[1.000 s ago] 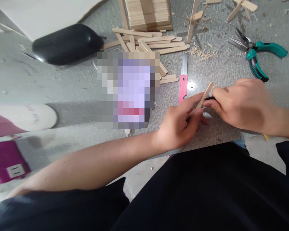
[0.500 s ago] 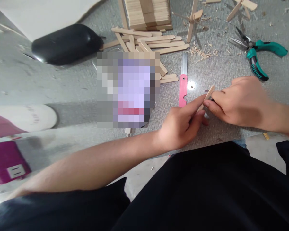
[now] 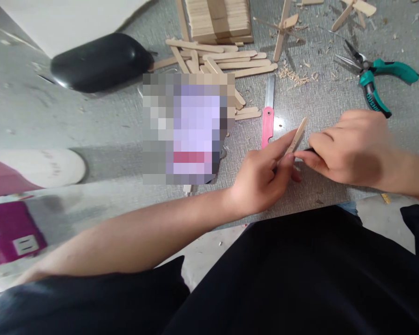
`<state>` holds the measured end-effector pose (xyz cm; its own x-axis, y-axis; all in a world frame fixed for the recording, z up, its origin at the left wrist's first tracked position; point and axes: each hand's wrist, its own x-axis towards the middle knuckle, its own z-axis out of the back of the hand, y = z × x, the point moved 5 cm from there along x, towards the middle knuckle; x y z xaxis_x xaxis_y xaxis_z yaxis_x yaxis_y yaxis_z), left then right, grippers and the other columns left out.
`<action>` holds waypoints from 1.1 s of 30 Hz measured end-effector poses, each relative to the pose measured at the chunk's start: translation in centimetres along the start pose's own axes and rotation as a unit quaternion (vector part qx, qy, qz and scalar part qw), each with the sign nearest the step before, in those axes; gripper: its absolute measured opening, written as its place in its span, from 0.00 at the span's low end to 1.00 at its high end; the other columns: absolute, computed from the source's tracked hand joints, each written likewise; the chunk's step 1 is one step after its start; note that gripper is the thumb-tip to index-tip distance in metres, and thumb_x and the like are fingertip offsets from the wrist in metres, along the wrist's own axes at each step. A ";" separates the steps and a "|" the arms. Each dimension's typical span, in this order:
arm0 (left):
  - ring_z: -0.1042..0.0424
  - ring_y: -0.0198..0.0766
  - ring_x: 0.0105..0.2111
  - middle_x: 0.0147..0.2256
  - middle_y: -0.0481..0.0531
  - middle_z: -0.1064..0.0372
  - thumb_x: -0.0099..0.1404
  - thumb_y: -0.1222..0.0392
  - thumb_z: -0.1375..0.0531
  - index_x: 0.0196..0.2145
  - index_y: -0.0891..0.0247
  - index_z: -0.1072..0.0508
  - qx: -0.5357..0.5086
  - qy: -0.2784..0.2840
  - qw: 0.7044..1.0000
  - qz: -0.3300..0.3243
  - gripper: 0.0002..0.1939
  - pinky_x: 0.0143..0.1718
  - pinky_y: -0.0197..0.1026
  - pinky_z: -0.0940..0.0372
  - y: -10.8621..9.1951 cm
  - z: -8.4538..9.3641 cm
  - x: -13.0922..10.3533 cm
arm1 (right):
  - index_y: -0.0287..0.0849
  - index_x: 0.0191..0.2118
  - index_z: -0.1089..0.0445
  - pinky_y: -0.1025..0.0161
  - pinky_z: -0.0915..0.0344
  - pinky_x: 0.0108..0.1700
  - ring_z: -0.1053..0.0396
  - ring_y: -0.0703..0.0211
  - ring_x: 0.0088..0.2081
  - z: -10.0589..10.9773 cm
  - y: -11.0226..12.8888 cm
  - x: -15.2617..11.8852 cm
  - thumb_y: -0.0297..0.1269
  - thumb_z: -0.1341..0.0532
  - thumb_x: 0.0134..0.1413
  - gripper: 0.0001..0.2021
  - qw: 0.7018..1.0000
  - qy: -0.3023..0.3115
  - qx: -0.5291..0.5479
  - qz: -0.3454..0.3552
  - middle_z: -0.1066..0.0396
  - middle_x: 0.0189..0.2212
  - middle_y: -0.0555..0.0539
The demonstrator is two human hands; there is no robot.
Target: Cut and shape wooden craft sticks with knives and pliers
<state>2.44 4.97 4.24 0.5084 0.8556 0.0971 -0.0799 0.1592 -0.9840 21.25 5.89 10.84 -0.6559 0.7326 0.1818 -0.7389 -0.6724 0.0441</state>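
My left hand point(image 3: 261, 179) is closed around a wooden craft stick point(image 3: 297, 134), pinched between thumb and fingers, with its rounded end pointing up and away. Close on its right, my right hand point(image 3: 349, 146) is curled, its thumb reaching the left thumb and the stick. A slim dark thing point(image 3: 310, 150) shows between the right thumb and fingers; most of it is hidden, so its kind is unclear. Just beyond the left fingers lies a pink-handled folding knife point(image 3: 268, 122), its blade pointing away.
Teal-handled pliers point(image 3: 370, 70) lie open at right. Behind are loose craft sticks point(image 3: 230, 58), a banded stack of sticks point(image 3: 199, 21), wood shavings point(image 3: 293, 74) and a crossed stick piece point(image 3: 282, 32). A black case point(image 3: 101, 63) and a blurred-out device point(image 3: 197, 125) are at left.
The craft stick has turned more edge-on in my left hand. My right fingers have drawn slightly away from it, with the thumb stretched toward the left thumb. The view has shifted slightly.
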 end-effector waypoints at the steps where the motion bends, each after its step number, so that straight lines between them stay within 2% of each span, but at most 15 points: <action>1: 0.14 0.39 0.28 0.32 0.48 0.13 0.91 0.52 0.42 0.77 0.58 0.25 -0.006 -0.002 1.000 0.001 0.24 0.37 0.43 0.14 0.1 0.0 0.0 | 0.44 0.30 0.24 0.52 0.55 0.35 0.45 0.58 0.23 -0.1 -0.3 0.1 0.54 0.53 0.87 0.35 1.000 0.012 -0.001 -0.020 0.33 0.18 0.48; 6: 0.13 0.40 0.29 0.32 0.48 0.14 0.91 0.51 0.42 0.77 0.56 0.25 -0.010 -0.004 1.000 -0.007 0.24 0.36 0.43 0.13 0.2 -0.2 -0.2 | 0.44 0.33 0.21 0.51 0.53 0.36 0.42 0.56 0.24 -0.6 -0.8 0.3 0.57 0.53 0.87 0.35 0.996 0.064 -0.011 -0.062 0.27 0.21 0.45; 9: 0.13 0.40 0.28 0.34 0.49 0.13 0.91 0.51 0.42 0.76 0.56 0.24 -0.008 -0.001 1.000 -0.014 0.24 0.37 0.44 0.12 0.1 -0.2 -0.2 | 0.44 0.34 0.19 0.51 0.53 0.35 0.42 0.56 0.24 -0.7 -0.6 0.3 0.58 0.53 0.87 0.35 0.995 0.075 -0.024 -0.058 0.26 0.21 0.44; 14: 0.18 0.36 0.24 0.33 0.47 0.14 0.91 0.50 0.41 0.77 0.54 0.25 -0.011 -0.003 1.000 -0.017 0.24 0.30 0.41 0.17 0.1 -0.2 -0.3 | 0.43 0.36 0.18 0.52 0.53 0.35 0.40 0.56 0.24 -0.8 -0.6 0.1 0.57 0.53 0.87 0.35 0.994 0.080 -0.030 -0.071 0.26 0.21 0.44; 18: 0.19 0.35 0.22 0.33 0.47 0.13 0.91 0.52 0.42 0.77 0.56 0.26 -0.005 0.003 1.000 -0.012 0.24 0.29 0.40 0.17 0.1 -0.2 -0.3 | 0.43 0.38 0.17 0.52 0.52 0.36 0.37 0.54 0.25 -0.8 -0.6 0.0 0.56 0.53 0.87 0.34 0.990 0.104 -0.031 -0.088 0.25 0.22 0.43; 20: 0.18 0.36 0.23 0.34 0.47 0.13 0.91 0.52 0.42 0.78 0.56 0.27 0.007 0.005 1.000 -0.008 0.24 0.31 0.41 0.16 0.1 -0.2 -0.4 | 0.42 0.39 0.17 0.52 0.52 0.37 0.36 0.53 0.26 -0.8 -0.6 0.0 0.55 0.53 0.87 0.34 0.988 0.117 -0.026 -0.094 0.24 0.23 0.42; 25: 0.11 0.41 0.32 0.34 0.47 0.12 0.90 0.52 0.42 0.79 0.56 0.28 0.064 0.012 0.998 -0.009 0.25 0.44 0.45 0.11 -0.2 -0.1 -0.6 | 0.40 0.41 0.16 0.52 0.51 0.39 0.33 0.51 0.28 -0.6 -0.4 0.2 0.53 0.54 0.86 0.33 0.985 0.141 -0.008 -0.096 0.22 0.24 0.39; 29: 0.11 0.39 0.31 0.33 0.45 0.13 0.90 0.56 0.43 0.80 0.56 0.30 0.105 0.024 0.994 -0.023 0.27 0.43 0.42 0.13 -0.5 -0.1 -0.7 | 0.40 0.40 0.16 0.52 0.52 0.39 0.33 0.52 0.27 -0.6 -0.3 0.3 0.52 0.53 0.85 0.33 0.981 0.164 0.004 -0.105 0.22 0.24 0.39; 33: 0.12 0.39 0.29 0.31 0.44 0.15 0.89 0.57 0.43 0.80 0.55 0.29 0.110 0.027 0.993 -0.025 0.26 0.40 0.42 0.13 -0.5 -0.1 -0.7 | 0.41 0.39 0.17 0.53 0.54 0.38 0.39 0.55 0.25 -0.5 -0.4 0.4 0.52 0.53 0.85 0.32 0.983 0.150 0.030 -0.096 0.25 0.23 0.42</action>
<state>2.18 4.24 4.70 0.5606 0.8176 0.1317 -0.2353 0.3097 -0.9212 21.20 6.49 10.45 -0.5270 0.8393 -0.1335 -0.8496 -0.5162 0.1081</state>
